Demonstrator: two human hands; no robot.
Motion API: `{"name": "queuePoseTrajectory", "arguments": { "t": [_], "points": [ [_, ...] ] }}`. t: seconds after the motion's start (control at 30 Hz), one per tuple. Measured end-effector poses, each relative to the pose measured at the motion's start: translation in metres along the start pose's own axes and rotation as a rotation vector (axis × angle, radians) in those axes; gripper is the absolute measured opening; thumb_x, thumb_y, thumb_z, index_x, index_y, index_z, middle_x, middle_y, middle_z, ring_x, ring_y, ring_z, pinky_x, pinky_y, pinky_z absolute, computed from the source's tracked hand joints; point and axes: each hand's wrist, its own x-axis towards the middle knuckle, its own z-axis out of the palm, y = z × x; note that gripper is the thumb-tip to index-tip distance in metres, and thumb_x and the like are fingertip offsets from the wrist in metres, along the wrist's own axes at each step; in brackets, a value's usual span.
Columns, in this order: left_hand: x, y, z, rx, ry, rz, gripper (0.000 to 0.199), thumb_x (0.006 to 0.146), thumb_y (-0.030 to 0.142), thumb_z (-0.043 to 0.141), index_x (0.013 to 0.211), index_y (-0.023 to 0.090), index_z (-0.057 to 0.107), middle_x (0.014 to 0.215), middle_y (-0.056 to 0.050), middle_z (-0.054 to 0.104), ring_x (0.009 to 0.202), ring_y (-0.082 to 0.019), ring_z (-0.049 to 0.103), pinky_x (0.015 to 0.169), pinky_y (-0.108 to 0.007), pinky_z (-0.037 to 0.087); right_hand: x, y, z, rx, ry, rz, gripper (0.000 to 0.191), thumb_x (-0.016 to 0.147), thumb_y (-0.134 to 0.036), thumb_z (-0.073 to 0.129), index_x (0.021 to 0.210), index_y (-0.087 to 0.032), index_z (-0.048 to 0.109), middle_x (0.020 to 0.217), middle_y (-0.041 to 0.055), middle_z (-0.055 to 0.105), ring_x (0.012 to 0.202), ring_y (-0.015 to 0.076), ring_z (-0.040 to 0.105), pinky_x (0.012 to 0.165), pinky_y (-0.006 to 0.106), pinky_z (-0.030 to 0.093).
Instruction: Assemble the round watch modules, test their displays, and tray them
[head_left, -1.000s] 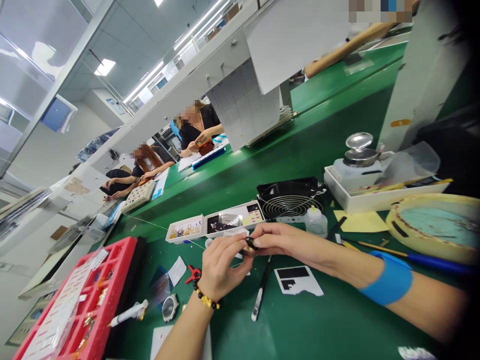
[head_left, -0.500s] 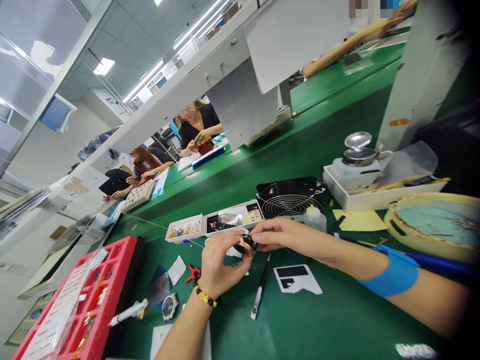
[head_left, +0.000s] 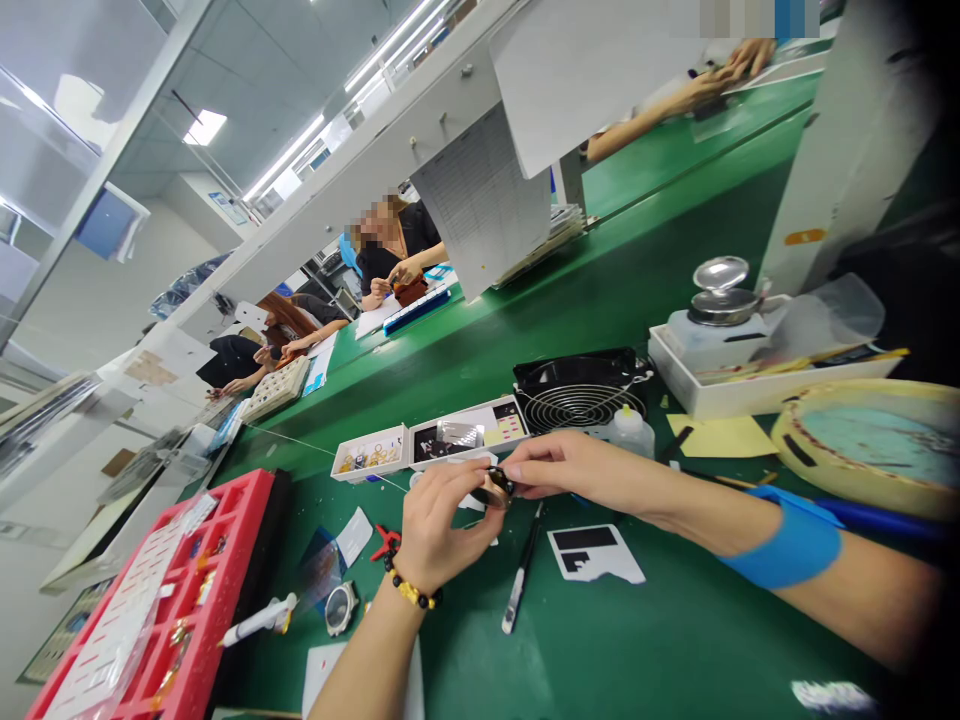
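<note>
Head view: left hand (head_left: 441, 522) and right hand (head_left: 551, 464) pinch a round piece (head_left: 495, 493), apparently a watch part, just beyond the slim black tool (head_left: 520, 580). Slipping fingertips could drop it beside that tool.

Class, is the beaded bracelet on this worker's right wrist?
No, the beaded bracelet circles the wrist of the left hand, while the right forearm wears a blue band.

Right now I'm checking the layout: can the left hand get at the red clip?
Probably yes: the red clip lies beside the left hand, with nothing seen on top. That hand would likely need to let go of the round part first.
</note>
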Motion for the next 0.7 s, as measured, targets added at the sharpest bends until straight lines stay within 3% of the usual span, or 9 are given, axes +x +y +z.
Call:
{"name": "queuePoseTrajectory", "arguments": {
  "t": [0.7],
  "points": [
    [-0.004, 0.0, 0.003, 0.046, -0.046, 0.024, 0.046, 0.08, 0.003, 0.072, 0.121, 0.019, 0.061, 0.113, -0.01, 0.077, 0.1, -0.022, 0.076, 0.083, -0.035, 0.065, 0.005, 0.014, 0.006, 0.072, 0.08, 0.027, 0.034, 0.069, -0.045, 0.085, 0.086, -0.019, 0.072, 0.1, 0.0058, 0.075, 0.101, 0.0232, 0.069, 0.1, 0.039, 0.055]
  ]
}}
